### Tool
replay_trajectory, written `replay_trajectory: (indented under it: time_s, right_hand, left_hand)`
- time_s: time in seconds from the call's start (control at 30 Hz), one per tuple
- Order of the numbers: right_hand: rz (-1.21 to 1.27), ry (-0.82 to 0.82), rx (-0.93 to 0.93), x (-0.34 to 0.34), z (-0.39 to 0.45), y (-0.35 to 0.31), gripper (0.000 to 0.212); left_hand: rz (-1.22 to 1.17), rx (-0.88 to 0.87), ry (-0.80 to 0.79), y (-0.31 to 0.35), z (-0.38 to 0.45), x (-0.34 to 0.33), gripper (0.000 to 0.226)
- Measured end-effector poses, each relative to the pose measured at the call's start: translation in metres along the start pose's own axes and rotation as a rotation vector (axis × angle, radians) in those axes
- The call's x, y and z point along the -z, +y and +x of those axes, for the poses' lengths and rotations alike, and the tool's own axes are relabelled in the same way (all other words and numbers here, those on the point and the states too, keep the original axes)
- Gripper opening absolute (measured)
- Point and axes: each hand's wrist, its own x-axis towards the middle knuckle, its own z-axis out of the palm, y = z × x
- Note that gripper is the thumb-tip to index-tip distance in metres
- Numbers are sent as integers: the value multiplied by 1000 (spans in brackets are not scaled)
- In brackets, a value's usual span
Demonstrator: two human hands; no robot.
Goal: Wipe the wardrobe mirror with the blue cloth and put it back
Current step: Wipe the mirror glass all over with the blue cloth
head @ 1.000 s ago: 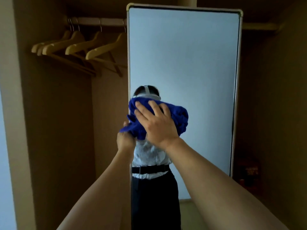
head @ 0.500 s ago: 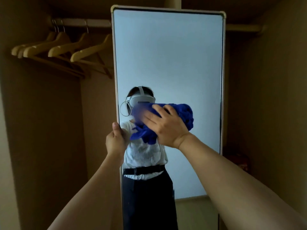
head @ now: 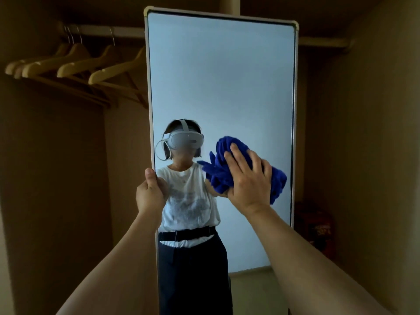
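A tall wardrobe mirror (head: 227, 83) with a pale frame stands upright in front of me. My right hand (head: 248, 180) presses a bunched blue cloth (head: 278, 180) flat against the glass, near the mirror's right edge at mid height. My left hand (head: 151, 192) grips the mirror's left frame edge, thumb on the front. The glass reflects a person in a white top and dark trousers, wearing a headset.
Several wooden hangers (head: 75, 67) hang on a rail (head: 102, 31) at upper left inside the wardrobe. Brown wardrobe walls close in on both sides. A dark red object (head: 318, 226) sits low at the right behind the mirror.
My right hand has slid the blue cloth across the glass from the left-centre to the right side. The left hand keeps its hold on the frame.
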Motion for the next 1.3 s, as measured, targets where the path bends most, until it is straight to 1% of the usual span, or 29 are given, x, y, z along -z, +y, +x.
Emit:
replay_trajectory:
  time_s: [0.13, 0.3, 0.37, 0.47, 0.6, 0.67, 0.77, 0.87, 0.97, 1.17, 1.3]
  right_hand:
    - [-25, -40, -16, -3, -18, 3, 66]
    - [0, -55, 22, 4, 9, 17, 63]
    - [2, -60, -28, 9, 26, 27, 62]
    - [-16, -66, -125, 14, 54, 44, 68]
    - [-20, -32, -334, 17, 81, 68, 66]
    - [-6, -15, -410, 16, 83, 78, 63]
    - [1, -4, -447, 12, 69, 80, 62]
    - [14, 0, -506, 6, 45, 70, 64]
    - [2, -43, -535, 0, 17, 63, 66]
    - [-16, -150, -585, -3, -25, 47, 71]
    - [2, -182, -597, -6, -53, 29, 72]
  left_hand:
    - [-3, -10, 2, 2, -3, 0, 53]
    - [19, -2, 8, -2, -1, 3, 52]
    - [-1, 12, 9, -2, -1, 1, 52]
    - [-25, 30, 20, -1, 0, -3, 56]
    - [-16, 19, 26, 0, -1, -2, 57]
    - [-15, 17, 18, 0, -1, -3, 57]
    - [-35, 25, 63, 1, -1, -5, 56]
    - [-7, -12, -3, 1, -4, -2, 55]
    - [-19, 6, -23, 2, -4, 1, 54]
    - [14, 8, -11, 0, -2, 1, 51]
    - [42, 11, -35, -3, 3, 3, 51]
